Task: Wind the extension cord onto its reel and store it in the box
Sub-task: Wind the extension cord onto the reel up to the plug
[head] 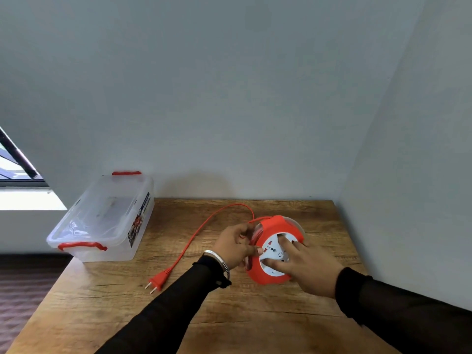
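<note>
Your left hand (233,245) pinches the orange cord (194,236) at the reel's (274,247) left edge, lower right of centre on the tabletop (229,315); your right hand (304,267) rests spread-fingered on its white face. Plug (157,281) lies lower left; clear box (104,218) stands far left.

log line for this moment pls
phase: winding | left hand: grips reel edge | right hand: fingers on white socket face | cord: partly out, plug on table | box: lid on
</note>
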Action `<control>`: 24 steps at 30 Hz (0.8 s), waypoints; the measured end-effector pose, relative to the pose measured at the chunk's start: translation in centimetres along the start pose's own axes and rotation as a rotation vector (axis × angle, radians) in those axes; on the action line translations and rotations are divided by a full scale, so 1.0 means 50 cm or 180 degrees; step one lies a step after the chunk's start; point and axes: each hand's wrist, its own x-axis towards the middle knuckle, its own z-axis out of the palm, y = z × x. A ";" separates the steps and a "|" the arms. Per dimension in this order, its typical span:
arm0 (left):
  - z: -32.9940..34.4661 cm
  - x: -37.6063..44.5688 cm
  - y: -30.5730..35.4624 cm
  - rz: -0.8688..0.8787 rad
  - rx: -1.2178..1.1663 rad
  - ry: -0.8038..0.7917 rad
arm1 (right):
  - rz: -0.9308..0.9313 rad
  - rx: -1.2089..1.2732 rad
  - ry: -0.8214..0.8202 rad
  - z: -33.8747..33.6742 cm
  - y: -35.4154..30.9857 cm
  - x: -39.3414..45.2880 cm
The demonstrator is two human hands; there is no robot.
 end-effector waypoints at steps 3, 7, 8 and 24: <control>0.004 0.001 0.003 0.0026 0.0054 0.0053 | -0.0132 -0.0129 0.0143 0.005 0.013 0.008; 0.016 -0.006 -0.009 0.0000 -0.0380 0.0250 | -0.0040 -0.0100 0.0211 0.002 0.007 0.012; 0.020 -0.007 -0.015 -0.0017 -0.0463 0.0317 | -0.0007 -0.0037 0.0094 0.002 0.005 0.014; 0.078 -0.006 -0.067 -0.0001 -0.1112 0.1003 | 0.2446 0.2594 0.0526 0.018 -0.081 0.020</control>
